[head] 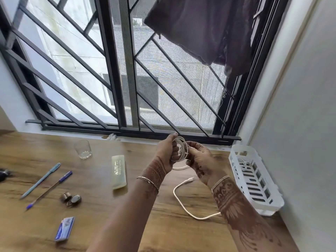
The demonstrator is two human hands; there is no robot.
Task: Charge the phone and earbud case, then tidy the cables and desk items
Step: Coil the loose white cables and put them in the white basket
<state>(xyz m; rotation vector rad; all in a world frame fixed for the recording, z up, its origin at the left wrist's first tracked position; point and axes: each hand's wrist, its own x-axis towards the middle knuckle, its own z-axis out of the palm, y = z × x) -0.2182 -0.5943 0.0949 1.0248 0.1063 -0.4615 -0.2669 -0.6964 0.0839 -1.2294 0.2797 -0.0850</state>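
Note:
Above the wooden desk (109, 224), my left hand (168, 151) holds a white cable (182, 150) wound into several loops. My right hand (198, 159) pinches the same coil from the right side. The cable's loose tail (183, 202) hangs down and curves across the desk, with its plug end (189, 179) lying below my right hand. A white slotted plastic basket (272, 199) stands at the desk's right edge against the wall, with another white cable (244, 161) inside. No phone or earbud case is visible.
On the desk lie a clear glass (83, 149), a pale yellow flat case (119, 171), a light blue pen (41, 180), a dark blue pen (50, 190), two small metal pieces (71, 198), a small blue packet (65, 229) and a dark object (3, 174) at the left edge. A barred window (127, 79) runs behind.

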